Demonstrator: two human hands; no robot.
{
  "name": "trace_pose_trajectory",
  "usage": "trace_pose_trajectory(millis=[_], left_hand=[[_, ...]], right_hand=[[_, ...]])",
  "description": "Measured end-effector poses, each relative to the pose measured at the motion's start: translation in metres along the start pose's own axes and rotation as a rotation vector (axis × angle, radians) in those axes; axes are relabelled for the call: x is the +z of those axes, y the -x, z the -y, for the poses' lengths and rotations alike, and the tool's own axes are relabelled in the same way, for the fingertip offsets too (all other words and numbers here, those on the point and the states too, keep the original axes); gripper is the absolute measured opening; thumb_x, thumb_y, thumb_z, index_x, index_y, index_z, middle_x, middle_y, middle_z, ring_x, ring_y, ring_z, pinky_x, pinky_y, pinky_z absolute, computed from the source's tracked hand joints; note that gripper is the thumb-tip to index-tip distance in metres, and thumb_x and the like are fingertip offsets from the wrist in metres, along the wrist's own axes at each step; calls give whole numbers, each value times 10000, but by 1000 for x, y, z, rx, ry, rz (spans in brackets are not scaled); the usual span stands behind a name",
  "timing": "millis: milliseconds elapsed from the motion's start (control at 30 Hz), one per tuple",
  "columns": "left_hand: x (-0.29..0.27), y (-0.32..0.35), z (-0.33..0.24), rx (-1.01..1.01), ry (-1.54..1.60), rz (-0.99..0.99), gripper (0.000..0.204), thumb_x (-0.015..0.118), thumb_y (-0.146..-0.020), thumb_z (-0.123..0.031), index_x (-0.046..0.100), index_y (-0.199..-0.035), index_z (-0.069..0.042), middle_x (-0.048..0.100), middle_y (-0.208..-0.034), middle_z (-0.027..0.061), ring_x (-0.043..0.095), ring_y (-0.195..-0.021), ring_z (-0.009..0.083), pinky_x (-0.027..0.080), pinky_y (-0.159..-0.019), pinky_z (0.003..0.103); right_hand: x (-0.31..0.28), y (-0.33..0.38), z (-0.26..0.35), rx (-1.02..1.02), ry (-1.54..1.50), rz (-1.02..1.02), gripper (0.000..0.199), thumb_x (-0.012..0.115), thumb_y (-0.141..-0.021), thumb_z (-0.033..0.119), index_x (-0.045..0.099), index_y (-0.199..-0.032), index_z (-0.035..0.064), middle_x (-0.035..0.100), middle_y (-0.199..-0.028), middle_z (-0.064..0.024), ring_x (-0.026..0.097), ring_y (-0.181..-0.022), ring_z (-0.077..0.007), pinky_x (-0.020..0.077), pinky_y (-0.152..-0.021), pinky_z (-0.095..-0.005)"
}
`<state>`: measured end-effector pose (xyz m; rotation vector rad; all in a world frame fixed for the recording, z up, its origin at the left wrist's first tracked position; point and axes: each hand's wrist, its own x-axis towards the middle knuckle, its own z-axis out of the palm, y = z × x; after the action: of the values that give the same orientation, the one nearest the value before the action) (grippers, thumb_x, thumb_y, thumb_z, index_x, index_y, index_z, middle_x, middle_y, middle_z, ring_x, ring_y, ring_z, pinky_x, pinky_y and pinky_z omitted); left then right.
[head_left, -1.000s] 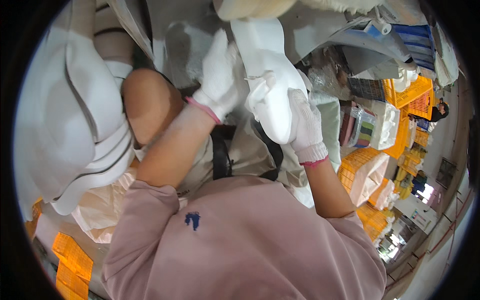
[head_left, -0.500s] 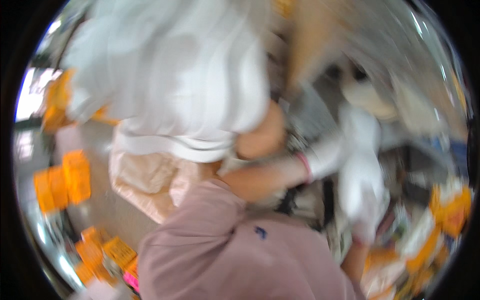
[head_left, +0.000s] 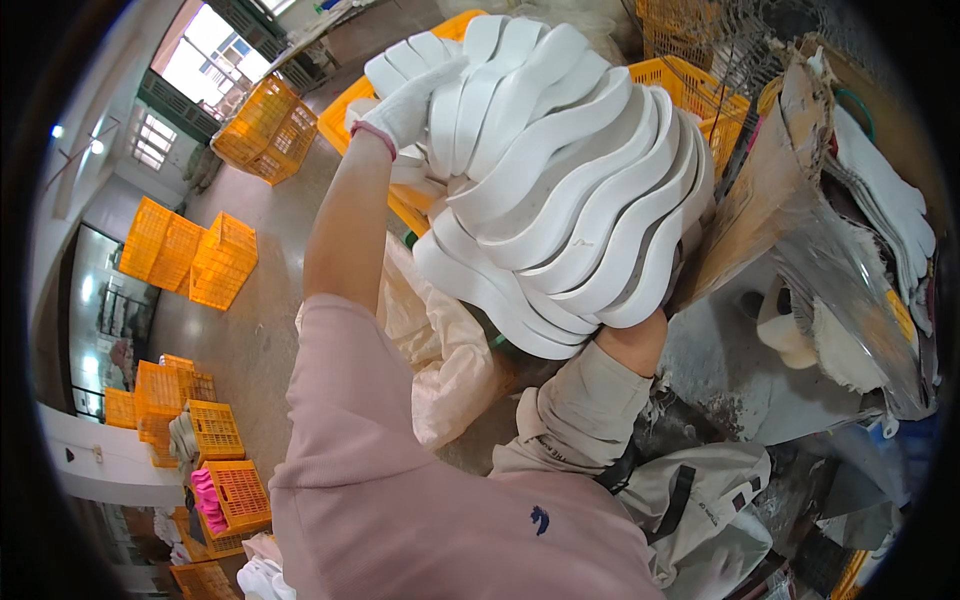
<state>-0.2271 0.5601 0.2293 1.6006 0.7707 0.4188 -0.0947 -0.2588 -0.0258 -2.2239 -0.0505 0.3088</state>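
Observation:
A large pile of thick, wavy-edged white foam soles [head_left: 570, 190] lies in front of me, stacked in overlapping rows. My left hand [head_left: 410, 108], in a white glove with a pink cuff, reaches up to the pile's far left side. Its fingers bend over the soles there; the thumb is hidden. The near right edge of the pile comes against my bare knee [head_left: 638, 345], below which khaki shorts [head_left: 580, 410] show. My right hand and forearm do not appear. Under and behind the pile, a yellow plastic crate [head_left: 690, 85] shows in part.
A pale woven sack [head_left: 440, 350] sags below the pile. To the right stands a torn cardboard box [head_left: 760, 190] with plastic film and white gloves [head_left: 890, 190]. Yellow crates [head_left: 225, 260] stand on the floor at left. A beige bag [head_left: 700, 510] lies near my right side.
The view has swung toward the pile, which now sits nearer the middle. My left hand has moved from the right side onto the soles. My right hand has gone out of view.

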Motion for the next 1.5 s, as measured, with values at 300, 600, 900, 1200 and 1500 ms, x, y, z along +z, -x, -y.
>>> trace_pose_trajectory(millis=[300, 600, 900, 1200, 1500], left_hand=[[4, 41, -55, 400, -1735, -902, 621, 754, -802, -347, 647, -1378, -140, 677, -1254, 240, 640, -1235, 451, 497, -1082, 489], [156, 255, 7, 382, -10, -564, 440, 675, -1017, -216, 592, -1387, 6, 702, -1269, 137, 693, -1105, 253, 565, -967, 400], [439, 255, 175, -670, 1368, 695, 424, 676, -1047, -208, 597, -1429, -42, 654, -1389, 109, 611, -1316, 270, 513, -1121, 463], [607, 184, 164, -701, 978, 625, 360, 723, -997, -129, 649, -1331, -16, 709, -1237, 109, 703, -1100, 249, 576, -985, 400], [618, 147, 130, -569, 1064, 587, 323, 604, -1062, -202, 638, -1353, -68, 711, -1272, 92, 701, -1143, 248, 569, -999, 392]], right_hand=[[44, -29, 43, -389, 185, 111, 358, 720, -907, 34, 688, -1254, -43, 669, -1236, -222, 647, -1162, -380, 532, -991, -453], [89, 40, 170, -319, -330, 268, 386, 680, -994, 181, 710, -1274, -83, 732, -1212, -179, 681, -1108, -274, 516, -991, -381], [1, 53, 165, 198, -753, -61, 441, 563, -986, 79, 591, -1413, -26, 700, -1299, -140, 665, -1224, -269, 556, -1020, -392], [59, 70, 158, -23, -4, -517, 531, 720, -955, 190, 554, -1389, -66, 653, -1274, -250, 674, -1138, -353, 515, -1002, -451], [9, -11, 183, -106, 56, -236, 604, 654, -947, 107, 456, -1488, -76, 725, -1032, -293, 756, -817, -456, 613, -716, -482]])
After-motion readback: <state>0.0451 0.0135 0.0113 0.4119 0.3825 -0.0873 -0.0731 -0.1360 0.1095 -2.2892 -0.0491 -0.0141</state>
